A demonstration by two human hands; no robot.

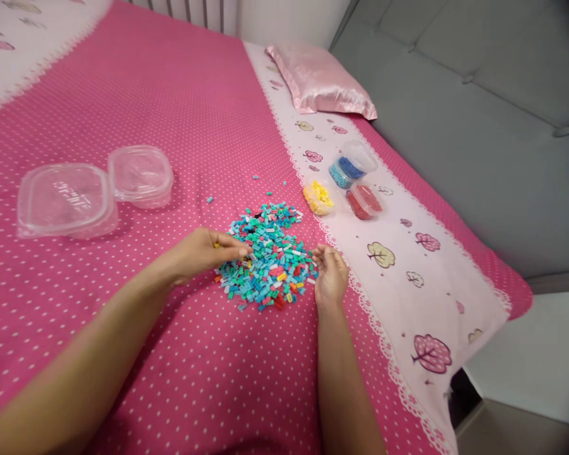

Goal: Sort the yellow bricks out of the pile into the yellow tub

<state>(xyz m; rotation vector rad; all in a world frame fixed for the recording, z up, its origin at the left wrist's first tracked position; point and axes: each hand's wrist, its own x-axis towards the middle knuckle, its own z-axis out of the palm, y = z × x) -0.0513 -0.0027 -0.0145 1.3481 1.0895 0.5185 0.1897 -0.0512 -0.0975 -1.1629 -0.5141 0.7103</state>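
A pile of small plastic bricks (pixel 268 253), mostly teal with some red, yellow and white, lies on the pink dotted bedspread (pixel 194 114). My left hand (pixel 203 251) rests at the pile's left edge, fingers pinched together over the bricks with a small yellow piece showing at the thumb. My right hand (pixel 330 275) is at the pile's right edge, fingers curled and pinched on a small piece too tiny to name.
Three small tubs stand beyond the pile: yellow bricks (pixel 318 197), red bricks (pixel 366 201), blue bricks (pixel 351 165). Two clear containers (pixel 69 199) (pixel 141 175) sit at the left. A pink pillow (pixel 317 79) lies at the back. The bed edge drops at the right.
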